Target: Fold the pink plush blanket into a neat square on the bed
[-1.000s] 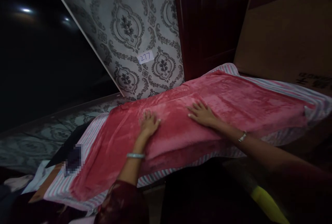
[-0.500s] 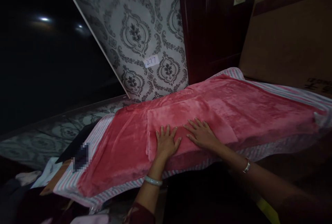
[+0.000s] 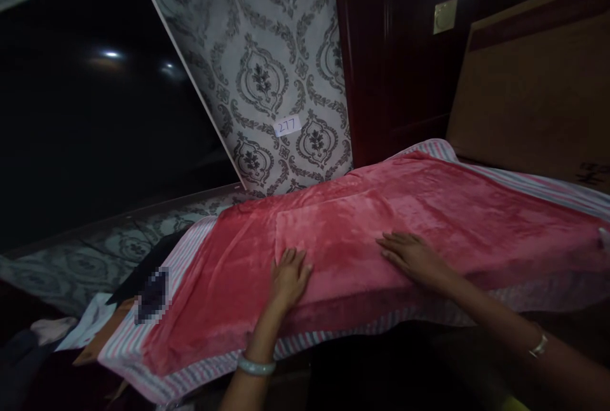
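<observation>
A folded pink fleece cloth lies on top of a wider red-pink blanket that covers a striped sheet on a raised surface. My left hand lies flat and open on the cloth's near left corner, fingers stretched out. My right hand rests flat and open on the cloth's right part, palm down. Neither hand holds anything. A pale bangle is on my left wrist and a watch on my right.
A patterned grey wall panel with a small label leans behind the surface. A dark wooden door stands beside it, and a brown cardboard board at the right. A dark glossy panel fills the left.
My hands have spread apart across the cloth: the right hand slid to the right, the left hand slightly left and nearer. The view has tilted a little.
</observation>
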`<move>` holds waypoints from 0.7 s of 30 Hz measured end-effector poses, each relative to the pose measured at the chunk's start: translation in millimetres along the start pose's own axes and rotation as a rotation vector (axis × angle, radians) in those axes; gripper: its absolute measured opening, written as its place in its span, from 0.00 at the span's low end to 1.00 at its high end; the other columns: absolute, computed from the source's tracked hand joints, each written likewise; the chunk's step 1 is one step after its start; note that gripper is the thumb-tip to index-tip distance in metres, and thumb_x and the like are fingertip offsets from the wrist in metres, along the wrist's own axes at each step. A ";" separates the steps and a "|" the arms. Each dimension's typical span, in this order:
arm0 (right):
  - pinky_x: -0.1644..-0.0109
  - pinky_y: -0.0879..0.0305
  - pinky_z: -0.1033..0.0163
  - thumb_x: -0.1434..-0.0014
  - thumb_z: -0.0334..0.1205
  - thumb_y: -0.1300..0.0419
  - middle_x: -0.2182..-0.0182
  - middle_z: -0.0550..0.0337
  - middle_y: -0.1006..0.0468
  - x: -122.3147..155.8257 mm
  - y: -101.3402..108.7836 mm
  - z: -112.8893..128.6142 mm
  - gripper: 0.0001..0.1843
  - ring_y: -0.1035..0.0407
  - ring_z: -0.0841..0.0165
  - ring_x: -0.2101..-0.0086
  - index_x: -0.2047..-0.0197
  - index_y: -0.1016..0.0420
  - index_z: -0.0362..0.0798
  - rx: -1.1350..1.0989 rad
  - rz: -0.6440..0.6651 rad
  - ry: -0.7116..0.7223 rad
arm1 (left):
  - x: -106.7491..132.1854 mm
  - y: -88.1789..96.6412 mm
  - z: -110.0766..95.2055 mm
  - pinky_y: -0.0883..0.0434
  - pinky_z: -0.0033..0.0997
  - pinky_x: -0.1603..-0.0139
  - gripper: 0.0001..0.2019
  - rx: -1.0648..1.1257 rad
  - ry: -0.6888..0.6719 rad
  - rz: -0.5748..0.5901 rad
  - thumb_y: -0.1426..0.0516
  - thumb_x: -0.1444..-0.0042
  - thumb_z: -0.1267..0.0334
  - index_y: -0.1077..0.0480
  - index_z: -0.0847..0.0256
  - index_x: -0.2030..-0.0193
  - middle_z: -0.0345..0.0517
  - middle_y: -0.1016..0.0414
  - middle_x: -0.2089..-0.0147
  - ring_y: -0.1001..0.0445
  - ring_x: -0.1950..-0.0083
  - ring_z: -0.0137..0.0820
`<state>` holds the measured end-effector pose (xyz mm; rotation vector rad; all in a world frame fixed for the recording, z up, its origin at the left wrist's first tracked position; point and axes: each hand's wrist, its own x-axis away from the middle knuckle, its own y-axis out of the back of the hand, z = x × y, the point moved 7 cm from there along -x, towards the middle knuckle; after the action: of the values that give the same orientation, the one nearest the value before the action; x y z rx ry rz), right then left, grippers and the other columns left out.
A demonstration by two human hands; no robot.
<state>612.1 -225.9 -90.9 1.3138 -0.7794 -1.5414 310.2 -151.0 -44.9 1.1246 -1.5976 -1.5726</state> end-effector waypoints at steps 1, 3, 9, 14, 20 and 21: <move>0.35 0.42 0.46 0.29 0.53 0.59 0.40 0.51 0.26 -10.7 5.4 -0.7 0.29 0.33 0.55 0.41 0.39 0.25 0.51 -0.009 0.008 -0.014 | -7.9 6.8 -0.5 0.45 0.58 0.28 0.24 0.005 0.001 -0.017 0.55 0.30 0.54 0.35 0.55 0.32 0.55 0.37 0.29 0.41 0.27 0.44; 0.33 0.45 0.43 0.29 0.51 0.59 0.39 0.50 0.27 -38.8 17.9 0.2 0.29 0.34 0.54 0.40 0.37 0.27 0.50 0.008 -0.003 -0.051 | -29.2 21.6 -4.5 0.46 0.56 0.28 0.24 -0.006 -0.006 -0.049 0.55 0.30 0.56 0.37 0.56 0.31 0.55 0.38 0.28 0.41 0.27 0.43; 0.31 0.56 0.32 0.30 0.54 0.52 0.28 0.52 0.48 -130.0 17.0 22.5 0.31 0.55 0.48 0.30 0.27 0.42 0.57 0.092 0.107 -0.121 | -112.6 36.6 -16.3 0.58 0.64 0.26 0.30 -0.087 -0.027 0.012 0.53 0.32 0.51 0.48 0.56 0.26 0.54 0.54 0.22 0.56 0.22 0.46; 0.30 0.59 0.34 0.30 0.55 0.52 0.28 0.53 0.47 -148.7 -28.0 27.6 0.32 0.55 0.48 0.30 0.27 0.44 0.58 0.139 0.125 -0.070 | -143.6 1.3 1.9 0.54 0.67 0.27 0.31 -0.151 0.049 0.013 0.57 0.32 0.46 0.48 0.54 0.25 0.54 0.49 0.23 0.54 0.23 0.50; 0.31 0.57 0.34 0.30 0.58 0.53 0.29 0.54 0.45 -143.3 -55.8 15.8 0.31 0.53 0.48 0.31 0.28 0.41 0.60 0.095 0.061 -0.061 | -144.0 -25.4 12.5 0.51 0.67 0.28 0.31 -0.170 0.055 -0.001 0.58 0.32 0.45 0.48 0.52 0.25 0.53 0.48 0.24 0.51 0.24 0.51; 0.31 0.57 0.34 0.30 0.57 0.53 0.29 0.54 0.44 -143.9 -54.4 15.0 0.31 0.53 0.49 0.31 0.28 0.41 0.60 0.081 0.056 -0.059 | -143.7 -24.4 12.5 0.50 0.67 0.28 0.31 -0.161 0.054 -0.009 0.58 0.32 0.46 0.48 0.52 0.25 0.52 0.47 0.24 0.51 0.24 0.51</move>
<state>582.8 -74.4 -82.3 1.2988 -0.9166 -1.5237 366.4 -16.0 -51.3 1.0790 -1.4053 -1.6312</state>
